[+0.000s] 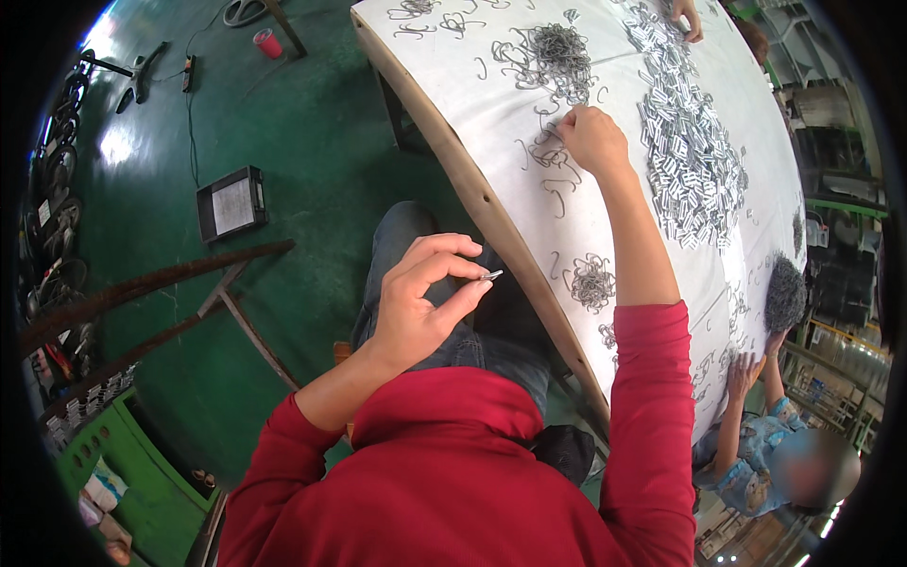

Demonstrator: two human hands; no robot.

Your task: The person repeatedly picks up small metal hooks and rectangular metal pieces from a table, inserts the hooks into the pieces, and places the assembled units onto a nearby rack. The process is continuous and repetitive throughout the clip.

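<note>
My left hand [420, 293] is raised in front of my lap, off the table's edge. Its thumb and fingers pinch a small silvery metal piece [491, 275] like those heaped on the table. Over the white-covered table [510, 189], my right hand [593, 140] reaches down among loose bent wire hooks [548, 156]. Its fingertips are drawn together at the hooks; whatever they may hold is hidden. Just beyond it lies a denser tangle of wire hooks [559, 47]. To its right spreads a long heap of silvery metal pieces [690, 151].
A smaller hook pile [592, 283] lies near the table's wooden edge [472, 180]. At the right, a person in a patterned blue top [756, 463] works beside a dark wire pile [784, 293]. Another person's hand [688, 17] is at the far end. A black crate [231, 203] stands on the green floor.
</note>
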